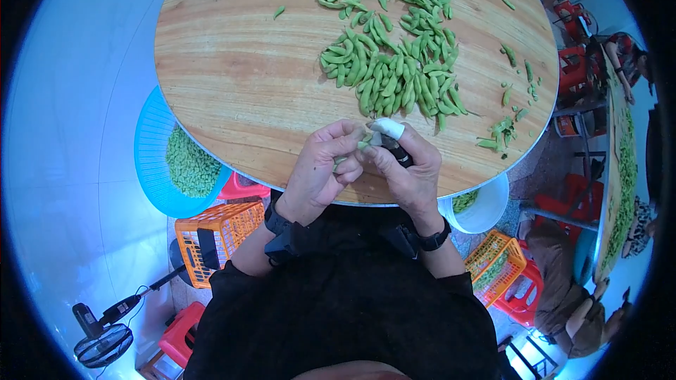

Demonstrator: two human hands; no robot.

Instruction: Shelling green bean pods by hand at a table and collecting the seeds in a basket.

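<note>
1. My left hand (pixel 320 169) was clenched on a slim green bean pod (pixel 350 158), just below the middle of the frame, over the near edge of the round pale wooden tabletop (pixel 232 77). The pod showed only as slivers of green between my fingers.

2. My right hand (pixel 408 169) was closed around a small black-handled tool (pixel 399 153). Its white-wrapped thumb tip (pixel 386 127) pressed in toward the pod from the right.

3. As far as I could judge, the pod's long axis ran roughly left to right across the frame, from my left fingers toward the tool. The tool's working end met it from the right and slightly above. Most of the pod was hidden, so I could not tell its exact tilt.

4. Both hands touched at the pod. The left carried it and the right only reached its end.

5. A heap of loose green pods (pixel 394 74) lay above my hands, toward the upper centre, nearer my right hand.

6. A light blue plastic basket of shelled green beans (pixel 184 162) sat at the left of the frame, below the table edge, nearer my left hand.

7. A white plastic bucket (pixel 479 204) sat at the lower right, under the rim beside my right wrist.
</note>
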